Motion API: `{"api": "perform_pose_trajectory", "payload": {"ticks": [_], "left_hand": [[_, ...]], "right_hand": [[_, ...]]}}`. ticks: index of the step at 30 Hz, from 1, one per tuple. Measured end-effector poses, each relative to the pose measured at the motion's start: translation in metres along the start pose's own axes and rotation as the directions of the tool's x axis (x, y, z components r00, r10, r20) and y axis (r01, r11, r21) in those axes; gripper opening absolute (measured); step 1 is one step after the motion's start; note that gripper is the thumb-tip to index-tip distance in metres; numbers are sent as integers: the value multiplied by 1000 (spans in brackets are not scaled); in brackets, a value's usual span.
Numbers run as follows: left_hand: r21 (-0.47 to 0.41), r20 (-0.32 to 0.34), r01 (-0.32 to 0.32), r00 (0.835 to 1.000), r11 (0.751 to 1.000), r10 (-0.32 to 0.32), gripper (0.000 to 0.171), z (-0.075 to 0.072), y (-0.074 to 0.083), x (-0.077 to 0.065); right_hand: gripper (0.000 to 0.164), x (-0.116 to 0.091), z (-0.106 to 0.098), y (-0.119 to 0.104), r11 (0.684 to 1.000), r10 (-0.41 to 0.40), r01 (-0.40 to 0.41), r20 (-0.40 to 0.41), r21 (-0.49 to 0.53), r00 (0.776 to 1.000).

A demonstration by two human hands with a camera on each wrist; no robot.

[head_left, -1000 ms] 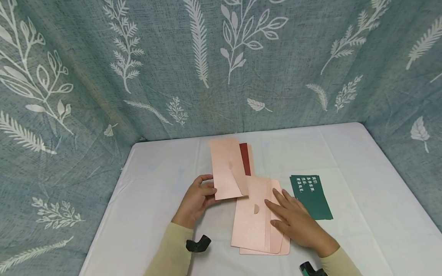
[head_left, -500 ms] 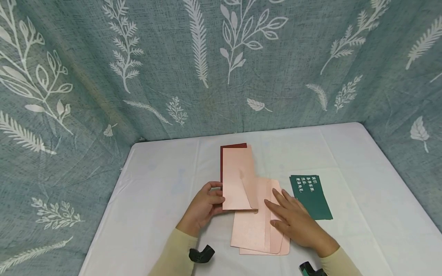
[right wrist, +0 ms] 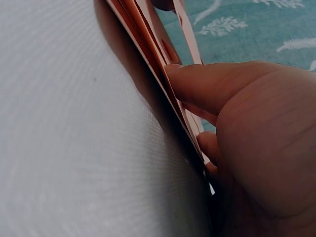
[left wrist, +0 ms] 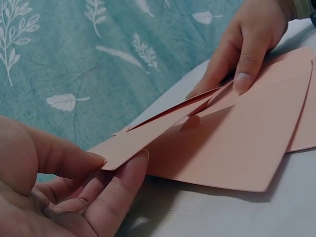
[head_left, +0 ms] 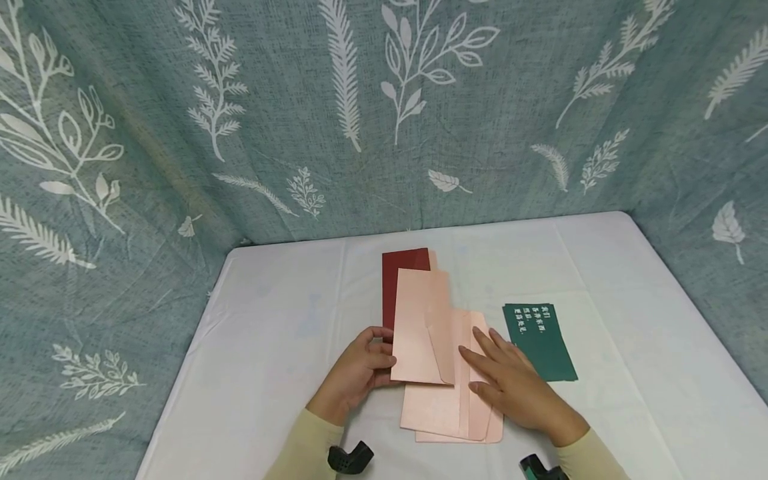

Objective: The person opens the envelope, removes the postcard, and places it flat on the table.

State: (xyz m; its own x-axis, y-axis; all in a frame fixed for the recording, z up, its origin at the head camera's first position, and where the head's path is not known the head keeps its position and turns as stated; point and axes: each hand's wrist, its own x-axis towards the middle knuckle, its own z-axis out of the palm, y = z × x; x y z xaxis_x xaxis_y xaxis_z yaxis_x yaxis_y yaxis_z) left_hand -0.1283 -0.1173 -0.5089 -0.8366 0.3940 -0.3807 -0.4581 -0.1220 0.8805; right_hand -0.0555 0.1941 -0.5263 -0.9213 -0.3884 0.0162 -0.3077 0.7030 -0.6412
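My left hand (head_left: pixel 359 368) pinches a pink envelope (head_left: pixel 420 327) at its left edge, thumb on top and fingers beneath, as the left wrist view shows. That envelope is tilted above several pink envelopes (head_left: pixel 429 413) stacked on the table and overlaps them. With fingers spread and fairly straight, my right hand (head_left: pixel 510 383) rests on the right side of the stack. In the right wrist view its thumb (right wrist: pixel 197 84) lies against the layered envelope edges (right wrist: pixel 148 49). A dark red card or envelope (head_left: pixel 405 267) lies behind the held envelope, partly hidden by it.
Dark green cards (head_left: pixel 543 340) with white characters lie right of the stack, near my right hand. The white-covered table (head_left: pixel 270 320) ends at a blue-green curtain (head_left: pixel 372 180) with leaf patterns. Black wrist devices (head_left: pixel 351 459) sit by both sleeves.
My left hand has brought the pink envelope toward me and to the right, over the stack. More of the dark red piece now shows. The right hand has stayed in place.
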Motion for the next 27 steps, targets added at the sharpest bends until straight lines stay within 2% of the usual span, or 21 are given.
{"api": "perform_pose_trajectory", "payload": {"ticks": [12,17,27], "left_hand": [[5,58,6,998,1000,-6,51,6,-4,-14],[1,63,10,998,1000,-10,53,7,-7,-18],[-8,89,32,996,999,-31,52,8,-14,-23]], "right_hand": [[60,0,0,1,1000,-3,3,-7,-9,1000],[60,-1,-2,-1,1000,-8,8,-12,-5,1000],[78,1,-1,-1,1000,7,-6,-33,30,999]]}}
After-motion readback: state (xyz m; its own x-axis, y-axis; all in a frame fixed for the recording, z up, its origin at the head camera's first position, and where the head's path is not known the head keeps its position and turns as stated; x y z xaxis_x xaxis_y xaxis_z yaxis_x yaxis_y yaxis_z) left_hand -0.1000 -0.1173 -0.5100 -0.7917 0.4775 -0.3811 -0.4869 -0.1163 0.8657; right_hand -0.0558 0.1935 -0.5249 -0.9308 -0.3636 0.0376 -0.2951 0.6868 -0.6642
